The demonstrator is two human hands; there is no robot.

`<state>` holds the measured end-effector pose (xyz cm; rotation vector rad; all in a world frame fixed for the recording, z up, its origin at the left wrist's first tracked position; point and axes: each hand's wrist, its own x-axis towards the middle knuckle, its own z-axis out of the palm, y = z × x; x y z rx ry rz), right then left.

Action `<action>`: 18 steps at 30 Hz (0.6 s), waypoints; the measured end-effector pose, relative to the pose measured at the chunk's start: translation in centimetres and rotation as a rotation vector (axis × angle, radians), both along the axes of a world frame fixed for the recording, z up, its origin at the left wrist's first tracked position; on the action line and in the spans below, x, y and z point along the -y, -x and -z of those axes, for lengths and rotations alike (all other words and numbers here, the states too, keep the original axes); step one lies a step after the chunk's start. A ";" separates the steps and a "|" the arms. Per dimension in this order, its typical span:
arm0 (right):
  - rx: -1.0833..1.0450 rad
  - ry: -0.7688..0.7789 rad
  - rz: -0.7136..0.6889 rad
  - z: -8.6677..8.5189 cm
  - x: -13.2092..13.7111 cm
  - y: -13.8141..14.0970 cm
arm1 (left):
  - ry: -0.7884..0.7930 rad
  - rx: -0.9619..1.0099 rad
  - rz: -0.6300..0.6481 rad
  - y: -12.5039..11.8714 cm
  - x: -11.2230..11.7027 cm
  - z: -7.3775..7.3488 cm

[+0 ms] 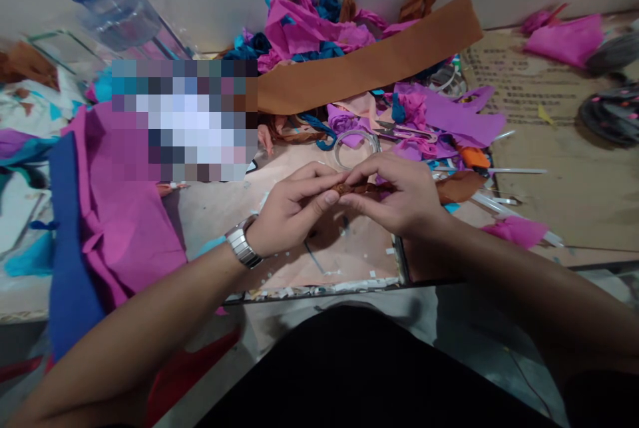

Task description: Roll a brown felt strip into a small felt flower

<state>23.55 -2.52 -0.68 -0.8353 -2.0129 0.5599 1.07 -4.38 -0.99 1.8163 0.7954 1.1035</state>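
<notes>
Over the work table's near part, both hands meet at a twisted strip of brown crepe paper (342,188). My left hand (294,205), with a metal watch on its wrist, pinches the rolled end between thumb and fingers. My right hand (399,192) grips the same strip just beside it, fingertips closed. The strip's loose tail (462,185) comes out to the right behind that hand. Just beyond the fingers lie a clear ring like a tape roll (355,148) and a pair of small scissors (407,133).
A wide brown paper strip (369,58) lies across pink, purple and blue scraps (299,22). Pink and blue sheets (120,202) hang over the table's left front edge. A large plastic bottle (120,22) leans at the back left. Cardboard (529,162) covers the right side.
</notes>
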 end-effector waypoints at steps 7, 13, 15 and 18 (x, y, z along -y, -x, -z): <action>-0.006 -0.010 -0.020 0.0 0.0 0.1 | 0.198 0.043 0.001 -0.2 0.3 0.0; 0.000 -0.030 -0.015 -0.1 -0.1 0.1 | 0.320 0.213 -0.085 -0.7 0.4 0.1; 0.001 -0.047 -0.022 -0.1 -0.1 0.1 | 0.314 0.203 -0.097 -0.8 0.5 -0.1; 0.011 -0.069 -0.044 -0.2 -0.2 0.1 | 0.327 0.187 -0.076 -0.8 0.5 -0.4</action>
